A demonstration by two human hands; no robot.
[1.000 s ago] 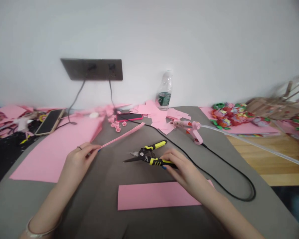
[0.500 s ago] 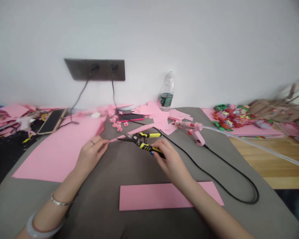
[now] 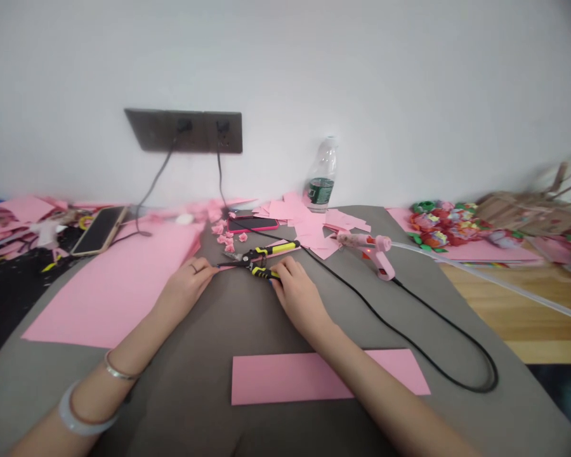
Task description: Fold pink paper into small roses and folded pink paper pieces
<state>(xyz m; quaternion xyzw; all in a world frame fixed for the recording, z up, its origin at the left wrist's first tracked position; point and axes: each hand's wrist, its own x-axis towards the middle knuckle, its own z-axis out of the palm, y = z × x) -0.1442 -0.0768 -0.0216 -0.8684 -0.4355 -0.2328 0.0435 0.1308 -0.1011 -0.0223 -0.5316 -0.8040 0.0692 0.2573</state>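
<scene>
My right hand (image 3: 299, 291) is closed on the lower handle of black-and-yellow pliers (image 3: 267, 249), whose handles are spread apart. The jaws point left, towards my left hand (image 3: 190, 282). With its fingertips pinched together, my left hand holds the end of a narrow pink paper strip (image 3: 227, 268) by the jaw tips. The pliers hide most of the strip. Small curled pink paper pieces (image 3: 228, 241) lie just beyond the jaws. A folded pink paper band (image 3: 276, 379) lies near me, partly under my right forearm.
A pink glue gun (image 3: 378, 257) with a lit red light stands at the right, its black cord (image 3: 438, 320) looping over the table (image 3: 195, 393). Pink sheets (image 3: 118, 279), phones (image 3: 99, 231), a water bottle (image 3: 321, 181) and paper flowers (image 3: 445, 223) lie around the back and sides.
My right hand and the pliers have moved left and slightly down, bringing the jaws close to my left fingertips. My left hand has shifted slightly right.
</scene>
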